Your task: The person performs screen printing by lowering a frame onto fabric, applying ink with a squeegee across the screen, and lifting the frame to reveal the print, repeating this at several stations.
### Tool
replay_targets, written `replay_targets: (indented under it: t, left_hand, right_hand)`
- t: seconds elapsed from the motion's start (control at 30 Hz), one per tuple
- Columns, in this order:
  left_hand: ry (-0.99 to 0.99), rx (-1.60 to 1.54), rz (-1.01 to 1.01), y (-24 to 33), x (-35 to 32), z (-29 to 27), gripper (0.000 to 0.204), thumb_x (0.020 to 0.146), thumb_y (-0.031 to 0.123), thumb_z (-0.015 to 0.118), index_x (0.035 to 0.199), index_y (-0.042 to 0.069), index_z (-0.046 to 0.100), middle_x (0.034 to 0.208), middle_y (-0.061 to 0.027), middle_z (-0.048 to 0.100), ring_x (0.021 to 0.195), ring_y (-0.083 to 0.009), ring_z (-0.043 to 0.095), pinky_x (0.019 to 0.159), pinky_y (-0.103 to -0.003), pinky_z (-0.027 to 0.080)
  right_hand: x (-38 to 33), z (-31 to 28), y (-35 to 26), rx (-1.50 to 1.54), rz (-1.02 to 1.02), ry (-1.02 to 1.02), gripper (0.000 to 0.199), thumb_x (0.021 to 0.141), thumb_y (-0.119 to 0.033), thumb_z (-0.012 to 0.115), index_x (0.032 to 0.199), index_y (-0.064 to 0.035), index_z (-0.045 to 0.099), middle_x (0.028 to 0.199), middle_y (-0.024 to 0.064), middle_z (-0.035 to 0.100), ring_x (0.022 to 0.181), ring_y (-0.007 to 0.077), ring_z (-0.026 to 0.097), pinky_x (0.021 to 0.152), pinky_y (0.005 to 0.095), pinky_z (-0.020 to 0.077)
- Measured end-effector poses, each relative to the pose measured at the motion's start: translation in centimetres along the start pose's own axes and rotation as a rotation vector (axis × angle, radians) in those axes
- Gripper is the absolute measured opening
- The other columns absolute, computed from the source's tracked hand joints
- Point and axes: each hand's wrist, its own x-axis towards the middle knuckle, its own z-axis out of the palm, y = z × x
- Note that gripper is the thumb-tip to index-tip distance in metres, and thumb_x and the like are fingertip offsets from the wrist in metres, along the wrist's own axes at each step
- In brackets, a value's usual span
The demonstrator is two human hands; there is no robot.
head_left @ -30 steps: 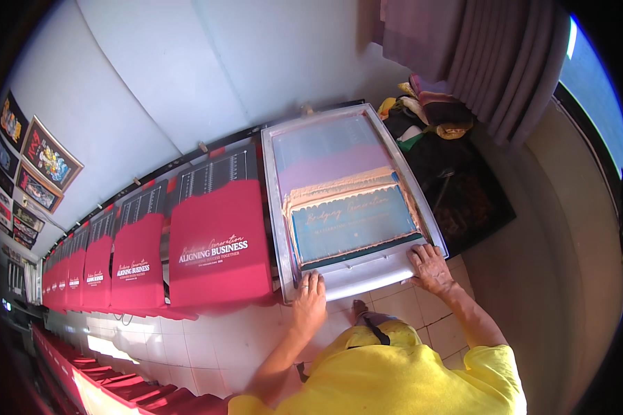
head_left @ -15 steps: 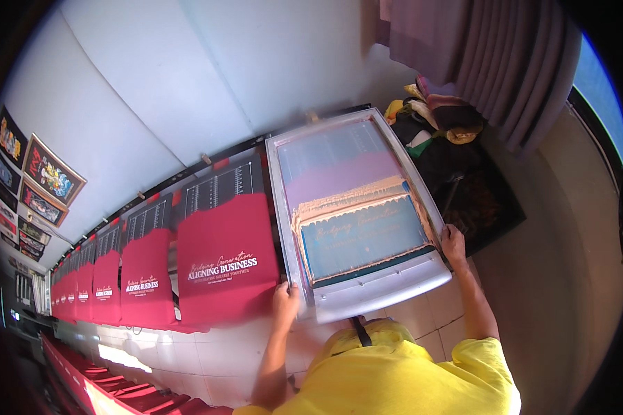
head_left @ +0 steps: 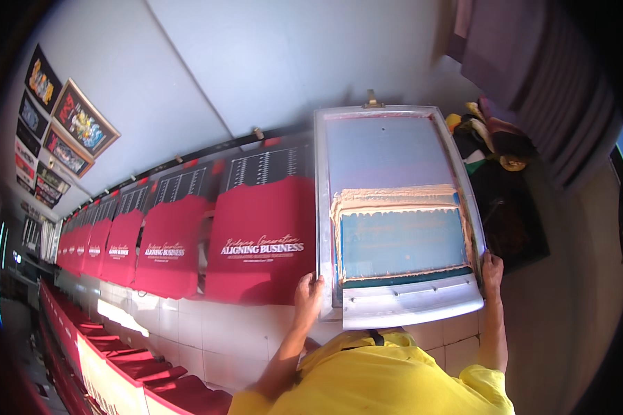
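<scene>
- Printing screen [head_left: 394, 214]: aluminium-framed, rectangular, at the 2 o'clock part of the head view, lying over the right end of the long bench [head_left: 187, 325]. Upper mesh was bluish-purple; a cream band of ink [head_left: 394, 199] crossed the middle; a teal panel sat below it.
- Left hand [head_left: 309, 294]: at the frame's near left corner, 6 o'clock of centre. Its grip was closed on the frame's left rail, fingers curled over the edge.
- Right hand [head_left: 492, 271]: at the frame's near right corner, roughly 4 o'clock. Its grip was clamped on the right rail, fingers upward along the edge.
- Red shirt [head_left: 263, 242]: just left of the screen, touching its left rail, white lettering across the chest, dark printed sheet above it at 12 o'clock.
- Row of further red shirts [head_left: 128, 242]: ran away along the bench toward 9 o'clock.
- Yellow shirt [head_left: 387, 377]: the person's own, at 6 o'clock.
- Framed pictures [head_left: 83, 124]: on the wall at 10 o'clock.
- Heap of cloth [head_left: 495, 142]: dark and coloured, just beyond the screen's far right corner at 2 o'clock.
- Stacked red pieces [head_left: 145, 380]: at 7 o'clock, below the bench's tiled front.
</scene>
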Motion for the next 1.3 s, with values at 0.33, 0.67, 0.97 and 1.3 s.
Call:
replay_targets:
  t: [0.33,0.67,0.97,1.3]
  left_hand:
    - [0.175,0.004,-0.01,-7.1,1.7,-18.4,0.034,0.097,0.025,0.057,0.108,-0.007,0.064,0.086,-0.011,0.066,0.08,-0.0164,0.059,0.075,-0.032,0.047]
    - [0.254,0.2,0.039,-15.3,5.2,-31.9,0.034,0.097,0.027,0.055,0.1,-0.004,0.067,0.079,-0.0189,0.067,0.073,-0.0301,0.065,0.069,-0.038,0.049]
    - [0.177,0.264,-0.036,-16.9,9.3,-33.6,0.037,0.098,0.03,0.051,0.093,-0.004,0.065,0.077,-0.0206,0.065,0.073,-0.0331,0.065,0.068,-0.041,0.047]
    - [0.166,0.097,-0.111,-18.1,9.6,-34.0,0.031,0.097,0.024,0.055,0.09,-0.004,0.065,0.073,-0.0119,0.063,0.068,-0.0202,0.058,0.067,-0.036,0.045]
  right_hand:
    - [-14.0,9.8,-10.7,0.158,-0.022,-0.057,0.036,0.092,-0.023,0.048,0.075,0.0074,0.053,0.059,0.0153,0.042,0.058,0.0177,0.043,0.056,0.0414,0.0362]
    - [-23.5,20.1,-20.7,0.146,0.066,-0.122,0.035,0.092,-0.024,0.051,0.082,0.008,0.062,0.069,0.0248,0.059,0.064,0.0341,0.059,0.067,0.0451,0.0447]
    - [-22.6,22.8,-22.8,0.051,0.031,-0.142,0.033,0.094,-0.024,0.052,0.098,0.0049,0.068,0.085,0.0281,0.066,0.084,0.0434,0.066,0.076,0.046,0.0488]
    - [-23.3,23.4,-24.0,0.026,0.028,-0.113,0.033,0.093,-0.025,0.051,0.092,0.0035,0.069,0.085,0.0287,0.065,0.085,0.0445,0.065,0.077,0.0475,0.0487]
